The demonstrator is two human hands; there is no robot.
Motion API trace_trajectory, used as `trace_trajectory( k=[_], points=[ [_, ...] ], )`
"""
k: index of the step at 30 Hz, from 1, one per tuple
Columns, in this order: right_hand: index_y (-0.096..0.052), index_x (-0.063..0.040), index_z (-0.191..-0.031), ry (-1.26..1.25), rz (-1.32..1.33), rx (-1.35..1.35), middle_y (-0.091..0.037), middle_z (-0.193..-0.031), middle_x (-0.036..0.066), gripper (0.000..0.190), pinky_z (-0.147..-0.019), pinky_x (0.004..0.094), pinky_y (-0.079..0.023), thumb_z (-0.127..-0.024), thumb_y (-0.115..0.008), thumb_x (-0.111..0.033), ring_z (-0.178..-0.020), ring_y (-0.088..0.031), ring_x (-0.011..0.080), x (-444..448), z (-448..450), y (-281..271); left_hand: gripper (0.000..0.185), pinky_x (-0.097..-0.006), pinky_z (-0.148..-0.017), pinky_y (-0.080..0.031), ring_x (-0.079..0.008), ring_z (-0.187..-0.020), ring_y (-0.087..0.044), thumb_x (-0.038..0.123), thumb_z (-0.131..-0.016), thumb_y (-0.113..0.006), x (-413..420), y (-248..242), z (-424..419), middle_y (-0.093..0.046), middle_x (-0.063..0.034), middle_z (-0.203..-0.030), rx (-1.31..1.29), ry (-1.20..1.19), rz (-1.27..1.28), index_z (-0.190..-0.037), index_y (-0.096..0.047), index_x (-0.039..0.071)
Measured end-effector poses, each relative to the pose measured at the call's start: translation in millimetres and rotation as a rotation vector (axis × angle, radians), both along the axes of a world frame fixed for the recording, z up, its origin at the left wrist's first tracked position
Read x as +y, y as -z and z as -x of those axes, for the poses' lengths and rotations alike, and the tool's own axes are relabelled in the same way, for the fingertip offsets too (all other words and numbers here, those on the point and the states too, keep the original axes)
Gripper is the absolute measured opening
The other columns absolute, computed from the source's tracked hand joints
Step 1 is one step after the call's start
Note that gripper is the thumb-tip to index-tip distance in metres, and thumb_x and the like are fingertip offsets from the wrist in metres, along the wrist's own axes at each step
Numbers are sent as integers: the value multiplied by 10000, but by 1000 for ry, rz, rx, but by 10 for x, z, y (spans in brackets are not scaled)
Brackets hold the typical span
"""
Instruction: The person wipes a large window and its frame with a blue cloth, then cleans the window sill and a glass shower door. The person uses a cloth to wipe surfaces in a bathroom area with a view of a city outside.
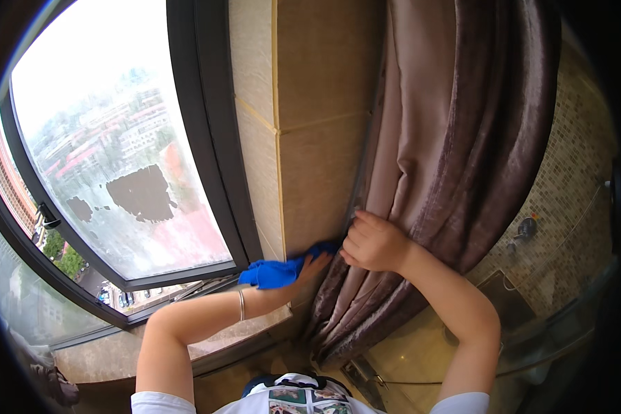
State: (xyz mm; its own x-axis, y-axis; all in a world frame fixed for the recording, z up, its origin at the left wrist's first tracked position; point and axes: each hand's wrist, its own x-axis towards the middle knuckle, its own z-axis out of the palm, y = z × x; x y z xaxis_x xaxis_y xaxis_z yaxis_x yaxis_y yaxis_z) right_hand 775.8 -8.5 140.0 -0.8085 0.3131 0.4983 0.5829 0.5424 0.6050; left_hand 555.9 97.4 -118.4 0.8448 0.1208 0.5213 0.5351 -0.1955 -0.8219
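A bright blue cloth [273, 274] is bunched under my left hand [310, 273], which presses it against the tiled wall [323, 191] beside the window. Part of the cloth hangs over the back of the wrist side, and its far end reaches towards the curtain. My right hand [376, 244] is closed on the near edge of a long brown velvet curtain [489, 145], at about the same height as the cloth. Below that hand the curtain's folds gather and slant down to the floor.
At the left, a dark-framed window sash [199, 129] stands tilted open, its glass [108, 139] marked with patchy residue. A stone sill [108, 357] runs beneath it. Bunched fabric [52, 380] lies at far left. Beyond the curtain are a mosaic-tiled wall [564, 171] and a wall-mounted fitting [527, 227].
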Motion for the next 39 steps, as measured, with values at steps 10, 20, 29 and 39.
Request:
trace_trajectory(
  k=[10, 20, 29, 39],
  points=[
    [-633, -127, -779, -6, 62, -120, -608, -744, 28, 247, -1110, 428, -479, -866, -696, -349, -819, -651, 210, -54, -90, 497, 496, -495, -1222, -263, -244, -1514, -402, 296, -846, -651, -642, -2611, 203, -425, -65, -1659, -69, 161, 348, -1281, -743, 76],
    [-658, -125, -784, -38, 104, -159, -626, -761, 32, 246, -1126, 418, -453, -909, -666, -337, -837, -654, 214, -125, -139, 654, 696, -576, -1246, -183, -294, -1607, -223, 398, -954, -503, -311, -688, 64, -224, -50, -1756, 137, -46, -45, -1605, -446, 158],
    [-685, -105, -827, 20, 356, -254, -653, -826, 77, 281, -1012, 418, -473, -859, -707, -384, -853, -634, 267, -154, -173, 1150, 649, -541, -1272, -175, -313, -1592, -263, 333, -932, -508, -662, -202, 323, -253, -112, -1741, 413, -3, 400, -1529, -521, 79],
    [-706, -91, -884, 64, 503, -271, -669, -811, 61, 354, -843, 380, -457, -807, -761, -432, -837, -636, 247, -136, 39, 1386, 596, -530, -1291, -80, -190, -1561, -331, 311, -952, -486, -659, -1071, 408, -405, -27, -1682, -30, 95, 102, -1514, -583, 141]
  ],
)
